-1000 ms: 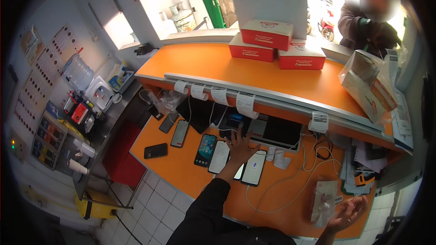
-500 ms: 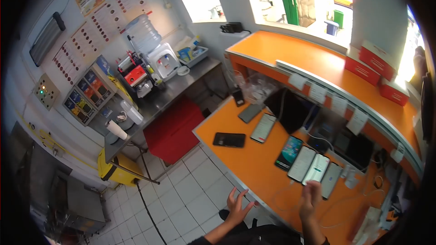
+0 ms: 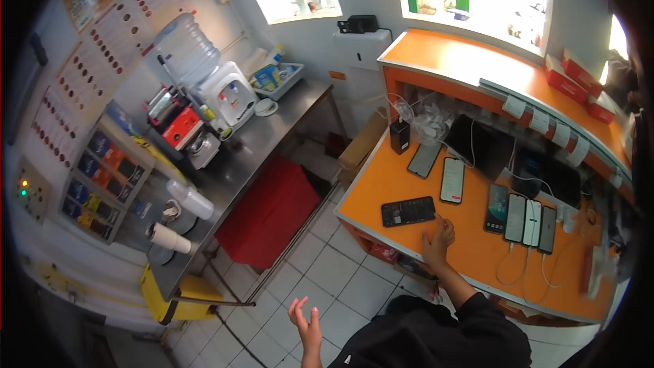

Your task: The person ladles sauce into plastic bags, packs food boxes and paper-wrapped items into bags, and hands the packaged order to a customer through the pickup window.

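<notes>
My right hand is over the front left of the orange counter, by the right end of a dark smartphone with a lit screen. One fingertip reaches the phone's edge; contact I cannot tell. Its thumb and fingers are apart, with nothing held. Above the tiled floor, my left hand hangs empty with fingers spread. Behind the dark phone lie a white-screened phone and a grey phone. To the right is a row of phones, including a blue-screened phone and a white phone, some with cables.
Black tablets stand behind the phones, beside a black box-shaped device and clear plastic bags. Red boxes are on the raised shelf. A steel table with a water dispenser runs along the left wall.
The view has swung right. My right hand has gone from the row of phones to the dark phone at the counter's left. My left hand is now farther from the counter edge.
</notes>
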Tool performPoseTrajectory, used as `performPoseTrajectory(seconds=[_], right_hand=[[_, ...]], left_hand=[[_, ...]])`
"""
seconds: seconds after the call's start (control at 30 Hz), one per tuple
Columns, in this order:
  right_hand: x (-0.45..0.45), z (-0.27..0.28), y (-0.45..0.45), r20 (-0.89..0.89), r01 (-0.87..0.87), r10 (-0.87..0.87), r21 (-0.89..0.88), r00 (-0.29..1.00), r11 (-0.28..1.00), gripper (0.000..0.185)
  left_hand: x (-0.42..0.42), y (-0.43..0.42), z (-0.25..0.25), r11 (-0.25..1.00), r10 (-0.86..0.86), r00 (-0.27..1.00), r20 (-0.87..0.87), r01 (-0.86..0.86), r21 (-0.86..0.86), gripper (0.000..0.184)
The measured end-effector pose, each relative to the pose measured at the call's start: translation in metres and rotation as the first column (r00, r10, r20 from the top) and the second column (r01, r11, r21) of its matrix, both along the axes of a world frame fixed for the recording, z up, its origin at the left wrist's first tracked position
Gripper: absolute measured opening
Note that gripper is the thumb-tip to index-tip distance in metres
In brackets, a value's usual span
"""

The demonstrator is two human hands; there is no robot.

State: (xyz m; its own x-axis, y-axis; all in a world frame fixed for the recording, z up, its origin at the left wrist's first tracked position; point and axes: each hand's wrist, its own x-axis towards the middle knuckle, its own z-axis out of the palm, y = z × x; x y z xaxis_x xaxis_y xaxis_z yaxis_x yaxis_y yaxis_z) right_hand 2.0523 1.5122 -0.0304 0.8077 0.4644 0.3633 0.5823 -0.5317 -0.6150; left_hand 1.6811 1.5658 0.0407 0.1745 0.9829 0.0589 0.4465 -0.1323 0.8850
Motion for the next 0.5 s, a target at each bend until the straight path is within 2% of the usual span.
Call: performPoseTrajectory(seconds=[0.03,0.1,0.13,0.2,0.23,0.33,0.37,0.43,0.47,0.5], right_hand=[[0.003,-0.001,0.0,0.016,0.021,-0.021,-0.017,1.0,1.0,0.059],[0.006,-0.003,0.004,0.012,-0.027,0.028,-0.098,1.0,0.995,0.056],[0.006,-0.002,0.007,0.01,-0.003,0.004,-0.118,1.0,0.993,0.056],[0.004,0.0,0.013,0.052,-0.125,0.135,-0.165,0.989,0.978,0.054],[0.004,-0.002,0.013,0.038,-0.107,0.116,-0.176,0.993,0.979,0.054],[0.006,-0.007,0.018,0.104,-0.142,0.164,-0.191,0.981,0.971,0.054],[0.008,-0.007,0.018,0.112,-0.147,0.17,-0.19,0.979,0.971,0.055],[0.018,-0.012,0.02,0.113,-0.242,0.257,-0.136,0.96,0.961,0.055],[0.023,-0.024,0.02,0.097,-0.254,0.26,-0.071,0.961,0.965,0.054],[0.03,-0.036,0.026,0.087,-0.26,0.26,-0.004,0.962,0.966,0.053]], left_hand=[[0.009,0.019,0.009,1.0,-0.021,1.0,0.016,0.021,-0.017,0.035],[0.03,0.062,0.032,0.964,-0.262,0.965,-0.01,0.262,0.043,0.037],[0.041,0.083,0.039,0.958,-0.285,0.958,-0.006,0.285,0.024,0.037],[0.065,0.122,0.051,0.926,-0.366,0.93,0.027,0.361,0.113,0.038],[0.078,0.139,0.059,0.919,-0.385,0.923,0.021,0.381,0.097,0.038],[0.104,0.191,0.081,0.835,-0.446,0.874,-0.192,0.484,0.262,0.042],[0.107,0.212,0.082,0.803,-0.451,0.85,-0.274,0.52,0.291,0.044],[0.118,0.257,0.084,0.812,-0.479,0.852,-0.211,0.522,0.261,0.045],[0.122,0.28,0.084,0.801,-0.485,0.845,-0.224,0.532,0.273,0.045],[0.128,0.308,0.085,0.799,-0.536,0.829,-0.161,0.56,0.219,0.046]])
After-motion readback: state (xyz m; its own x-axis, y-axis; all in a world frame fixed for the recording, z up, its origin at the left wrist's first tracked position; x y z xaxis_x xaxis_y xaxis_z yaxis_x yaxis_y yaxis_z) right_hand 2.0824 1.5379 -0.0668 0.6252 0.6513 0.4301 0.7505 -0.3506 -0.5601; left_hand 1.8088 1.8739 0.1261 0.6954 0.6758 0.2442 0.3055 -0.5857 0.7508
